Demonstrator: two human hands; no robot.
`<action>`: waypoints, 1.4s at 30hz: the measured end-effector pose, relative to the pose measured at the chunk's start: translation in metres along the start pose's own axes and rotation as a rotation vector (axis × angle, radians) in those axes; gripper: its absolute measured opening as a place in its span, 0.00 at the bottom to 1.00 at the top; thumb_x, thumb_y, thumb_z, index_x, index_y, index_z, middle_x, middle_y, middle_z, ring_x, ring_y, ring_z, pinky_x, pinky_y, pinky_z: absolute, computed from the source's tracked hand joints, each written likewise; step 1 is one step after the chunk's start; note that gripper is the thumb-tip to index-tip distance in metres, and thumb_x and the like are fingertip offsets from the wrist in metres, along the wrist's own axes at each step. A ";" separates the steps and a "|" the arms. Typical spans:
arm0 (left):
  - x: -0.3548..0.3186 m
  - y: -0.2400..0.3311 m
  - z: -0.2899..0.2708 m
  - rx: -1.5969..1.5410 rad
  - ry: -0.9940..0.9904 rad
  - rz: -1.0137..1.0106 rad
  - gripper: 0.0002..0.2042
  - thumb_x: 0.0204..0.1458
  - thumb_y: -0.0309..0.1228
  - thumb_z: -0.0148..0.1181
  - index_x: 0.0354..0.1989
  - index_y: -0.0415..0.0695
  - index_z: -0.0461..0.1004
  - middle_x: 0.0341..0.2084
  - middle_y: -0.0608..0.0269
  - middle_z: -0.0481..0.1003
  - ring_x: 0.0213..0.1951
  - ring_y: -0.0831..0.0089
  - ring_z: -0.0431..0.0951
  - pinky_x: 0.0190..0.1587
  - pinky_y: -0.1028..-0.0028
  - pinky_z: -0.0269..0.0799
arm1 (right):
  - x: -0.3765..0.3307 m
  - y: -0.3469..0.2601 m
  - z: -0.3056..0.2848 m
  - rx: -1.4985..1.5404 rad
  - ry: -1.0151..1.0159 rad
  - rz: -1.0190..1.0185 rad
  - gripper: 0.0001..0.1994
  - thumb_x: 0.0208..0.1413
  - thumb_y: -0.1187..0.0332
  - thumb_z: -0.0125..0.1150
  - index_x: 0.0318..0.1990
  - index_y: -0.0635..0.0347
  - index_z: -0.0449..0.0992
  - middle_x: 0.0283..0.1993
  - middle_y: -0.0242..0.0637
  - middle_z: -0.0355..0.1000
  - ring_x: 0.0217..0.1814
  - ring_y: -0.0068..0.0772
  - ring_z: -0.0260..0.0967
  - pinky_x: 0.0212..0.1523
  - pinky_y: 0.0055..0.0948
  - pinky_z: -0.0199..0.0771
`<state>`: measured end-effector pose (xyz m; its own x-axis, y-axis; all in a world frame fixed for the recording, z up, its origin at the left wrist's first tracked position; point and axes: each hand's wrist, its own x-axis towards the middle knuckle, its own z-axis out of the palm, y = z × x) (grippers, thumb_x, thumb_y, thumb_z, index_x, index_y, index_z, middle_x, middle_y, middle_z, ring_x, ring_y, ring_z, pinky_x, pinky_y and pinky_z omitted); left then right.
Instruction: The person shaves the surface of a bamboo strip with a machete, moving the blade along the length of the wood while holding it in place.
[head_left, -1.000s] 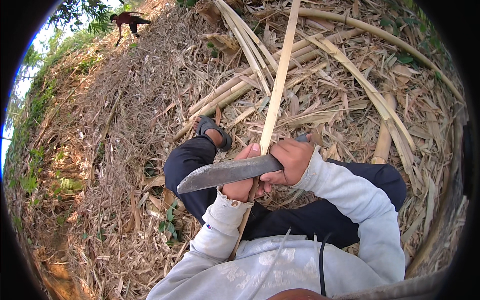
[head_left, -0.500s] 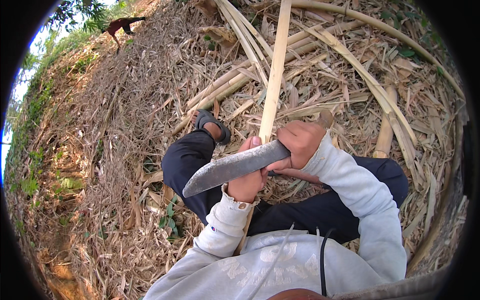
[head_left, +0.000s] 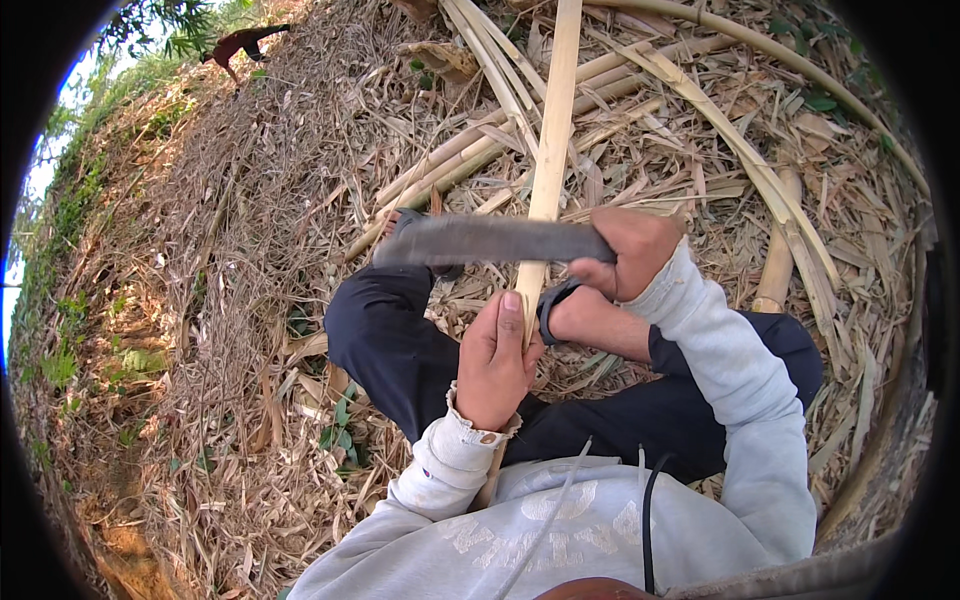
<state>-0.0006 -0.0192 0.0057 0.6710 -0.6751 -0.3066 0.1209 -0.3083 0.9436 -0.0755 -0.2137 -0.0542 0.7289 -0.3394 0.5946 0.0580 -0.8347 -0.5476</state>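
Observation:
My left hand [head_left: 497,362] is closed round a long, pale bamboo strip [head_left: 553,150], thumb lying along its face. The strip runs from under my left forearm up past the top edge of the view. My right hand [head_left: 633,252] grips a machete [head_left: 490,241] by its handle, which is mostly hidden behind the fingers. Its broad, dark blade points left and crosses over the strip a little beyond my left hand, blurred by motion. I cannot tell whether the blade's edge touches the strip.
I sit with legs bent, sandalled feet close to the strip. Bamboo poles [head_left: 440,178] and split bamboo lengths [head_left: 740,150] lie ahead and to the right on dry leaf litter [head_left: 250,300]. A stump [head_left: 445,62] stands at the top. A dark bird [head_left: 243,46] is at far upper left.
My right hand has carried the machete away from me, up along the strip, off my left hand. The blade has turned to lie more level. The left hand keeps its hold.

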 end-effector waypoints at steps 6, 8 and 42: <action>0.000 -0.004 0.000 0.003 0.002 0.017 0.16 0.68 0.41 0.38 0.35 0.43 0.65 0.12 0.70 0.60 0.08 0.85 0.55 0.09 0.83 0.52 | -0.007 -0.012 0.007 0.038 -0.099 0.002 0.29 0.48 0.38 0.61 0.24 0.61 0.70 0.21 0.44 0.69 0.23 0.49 0.72 0.23 0.41 0.71; 0.000 -0.002 -0.001 -0.009 -0.020 0.016 0.15 0.68 0.40 0.38 0.35 0.43 0.65 0.12 0.70 0.60 0.08 0.85 0.55 0.09 0.82 0.52 | -0.004 -0.010 0.007 0.030 -0.099 -0.065 0.30 0.46 0.37 0.62 0.24 0.61 0.70 0.21 0.43 0.69 0.23 0.48 0.72 0.23 0.40 0.71; -0.002 0.000 -0.005 -0.056 -0.081 -0.072 0.17 0.68 0.43 0.36 0.32 0.44 0.63 0.12 0.71 0.59 0.08 0.84 0.54 0.10 0.83 0.51 | 0.003 0.022 0.004 -0.063 -0.058 -0.139 0.31 0.45 0.34 0.60 0.24 0.59 0.68 0.20 0.40 0.67 0.22 0.46 0.71 0.22 0.40 0.70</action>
<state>0.0019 -0.0140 0.0066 0.5985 -0.7050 -0.3804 0.2088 -0.3211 0.9237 -0.0694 -0.2316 -0.0672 0.7549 -0.1945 0.6263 0.1195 -0.8982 -0.4230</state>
